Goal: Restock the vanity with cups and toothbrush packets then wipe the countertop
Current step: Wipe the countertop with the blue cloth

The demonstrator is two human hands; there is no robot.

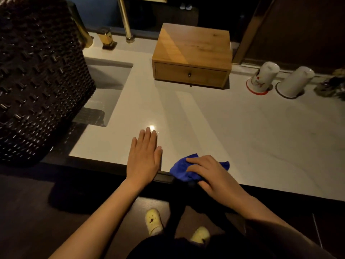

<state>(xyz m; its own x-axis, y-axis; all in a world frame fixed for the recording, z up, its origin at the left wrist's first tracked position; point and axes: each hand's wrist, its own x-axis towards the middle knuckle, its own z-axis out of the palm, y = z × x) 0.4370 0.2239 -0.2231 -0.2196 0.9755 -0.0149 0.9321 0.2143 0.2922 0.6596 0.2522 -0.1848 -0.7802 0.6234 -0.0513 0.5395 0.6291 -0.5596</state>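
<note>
A blue cloth (180, 170) lies bunched at the front edge of the white countertop (242, 131). My right hand (211, 176) presses down on it, fingers curled over the fabric. My left hand (144, 157) rests flat on the counter just to the left, fingers together, holding nothing. Two white cups stand upside down at the back right: one with a red rim (262, 78) and one with a dark rim (294, 82). A wooden box with a shut drawer (192, 57) sits at the back centre. No toothbrush packets are visible.
A dark woven basket (37, 81) looms at the left, partly over the recessed sink (108, 77). A brass faucet (82, 28) and brass dispenser (106, 38) stand behind the sink. A dark bundle (334, 85) lies at the far right.
</note>
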